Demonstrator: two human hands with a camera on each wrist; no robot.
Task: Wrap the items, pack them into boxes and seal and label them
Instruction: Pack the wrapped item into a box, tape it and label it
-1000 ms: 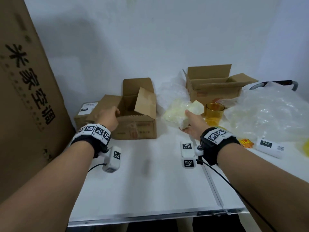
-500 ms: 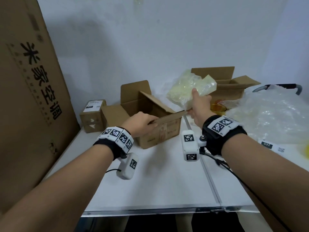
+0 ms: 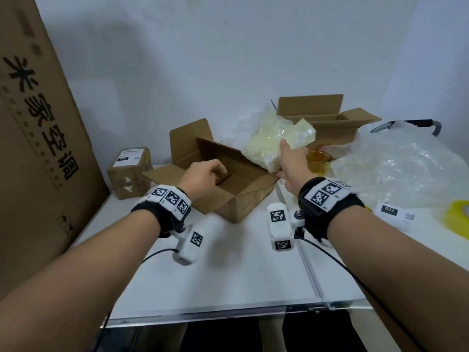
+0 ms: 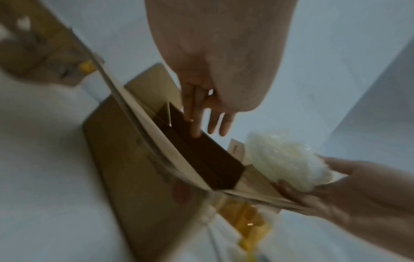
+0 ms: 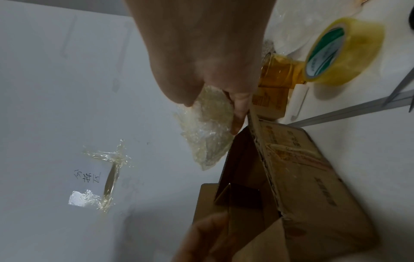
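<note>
**Box turned and opened, bundle brought to its mouth**

We have swung the open box round, mid-table. Our left hand — fingers straight, released — now reaches inside. Our right hand has lifted the wrapped bundle to the box's right edge, grasping it — packing comes next.

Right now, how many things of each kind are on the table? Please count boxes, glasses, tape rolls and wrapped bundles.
Open boxes: 2
Sealed box: 1
Amber glass: 1
Tape roll: 1
Wrapped bundle: 1, held by the right hand above the near open box, not on the table
Total: 6
</note>
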